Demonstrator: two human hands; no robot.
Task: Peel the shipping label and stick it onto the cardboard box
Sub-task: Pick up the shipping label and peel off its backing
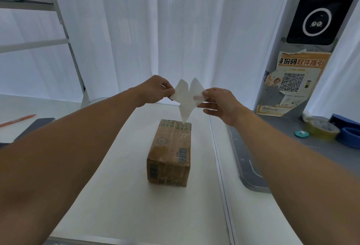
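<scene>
Peeling underway: left hand (155, 89) and right hand (220, 102) each pinch the shipping label (188, 98) above the cardboard box (169, 153); next, separate backing fully.

Both arms stretched forward over a white table (120, 196). Left hand (153, 90) pinching the left edge of a white shipping label (187, 98) between thumb and fingertips; right hand (222, 102) pinching the right edge, remaining fingers spread loose. Label held in the air, split into two upper flaps joined at a lower point, that point hanging just above the far end of the cardboard box (170, 153). Box lying lengthwise on the table, taped, with printed markings. Off to the right, rolls of tape (322, 129) on a grey surface; orange poster (294, 83) with a QR code behind. Red pen (18, 120) at far left.
</scene>
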